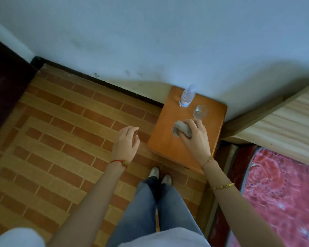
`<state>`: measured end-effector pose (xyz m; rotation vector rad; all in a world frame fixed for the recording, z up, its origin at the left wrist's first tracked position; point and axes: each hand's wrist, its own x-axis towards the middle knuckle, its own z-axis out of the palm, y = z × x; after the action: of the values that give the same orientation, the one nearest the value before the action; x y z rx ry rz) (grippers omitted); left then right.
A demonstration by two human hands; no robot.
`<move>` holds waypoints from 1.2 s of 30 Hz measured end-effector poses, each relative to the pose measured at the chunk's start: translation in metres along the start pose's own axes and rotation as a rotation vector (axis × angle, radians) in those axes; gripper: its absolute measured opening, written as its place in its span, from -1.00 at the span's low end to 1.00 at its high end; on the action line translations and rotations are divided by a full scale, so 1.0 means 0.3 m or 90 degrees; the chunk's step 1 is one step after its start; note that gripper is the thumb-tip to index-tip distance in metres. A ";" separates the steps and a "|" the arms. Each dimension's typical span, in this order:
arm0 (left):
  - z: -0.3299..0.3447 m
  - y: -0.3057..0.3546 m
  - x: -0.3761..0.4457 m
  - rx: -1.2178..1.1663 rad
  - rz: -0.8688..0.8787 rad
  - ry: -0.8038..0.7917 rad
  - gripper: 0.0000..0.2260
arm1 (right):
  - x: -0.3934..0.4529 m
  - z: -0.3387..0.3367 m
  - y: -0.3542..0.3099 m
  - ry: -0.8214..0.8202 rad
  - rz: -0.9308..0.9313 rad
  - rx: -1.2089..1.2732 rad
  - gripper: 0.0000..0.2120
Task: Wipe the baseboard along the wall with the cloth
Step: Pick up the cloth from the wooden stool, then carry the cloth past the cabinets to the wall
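Right of centre, on the small wooden desk (169, 148), right hand (196, 134) fingers curl around the soft, light grey cloth (181, 130); left hand (128, 141) hangs loosely open; dark baseboard (103, 82) unwiped, probably.

My cloth (183, 129) is a small grey rag, bunched into a crumpled lump right of the frame's centre, lying on the orange-brown tabletop (168, 143). The fingers of my right hand (196, 135) curl over its right side, leaving its left part showing. The baseboard (103, 83) is a dark, narrow strip at the foot of the pale wall, running from the upper left down toward the centre, where it meets the tabletop's edge.
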<state>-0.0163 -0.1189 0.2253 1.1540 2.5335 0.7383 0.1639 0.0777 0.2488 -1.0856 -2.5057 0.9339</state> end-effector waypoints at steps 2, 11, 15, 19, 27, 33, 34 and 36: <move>-0.088 0.004 -0.077 -0.014 -0.033 0.035 -0.75 | -0.030 -0.025 -0.074 -0.008 -0.021 0.014 -0.69; -0.391 -0.078 -0.497 -0.020 -0.182 0.171 -0.76 | -0.155 0.057 -0.412 -0.093 -0.154 0.037 -0.71; -0.488 -0.186 -0.691 -0.032 -0.268 0.243 -0.77 | -0.207 0.175 -0.576 -0.151 -0.217 0.030 -0.70; -0.604 -0.325 -0.883 -0.026 -0.358 0.305 -0.76 | -0.278 0.341 -0.776 -0.208 -0.280 0.025 -0.69; -0.868 -0.625 -1.333 0.035 -0.479 0.400 -0.78 | -0.511 0.728 -1.251 -0.321 -0.366 0.071 -0.74; -0.992 -0.787 -1.610 0.092 -0.591 0.444 -0.76 | -0.636 0.955 -1.549 -0.422 -0.472 0.102 -0.72; -1.003 -0.811 -1.642 0.095 -0.609 0.458 -0.78 | -0.651 0.979 -1.596 -0.438 -0.488 0.108 -0.72; -1.024 -0.853 -1.691 0.090 -0.654 0.485 -0.79 | -0.680 1.029 -1.686 -0.463 -0.510 0.112 -0.72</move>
<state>0.0215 -0.7505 0.3552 -0.6140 3.2172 0.7595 -0.1208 -0.4721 0.3456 0.4230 -2.8749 1.3710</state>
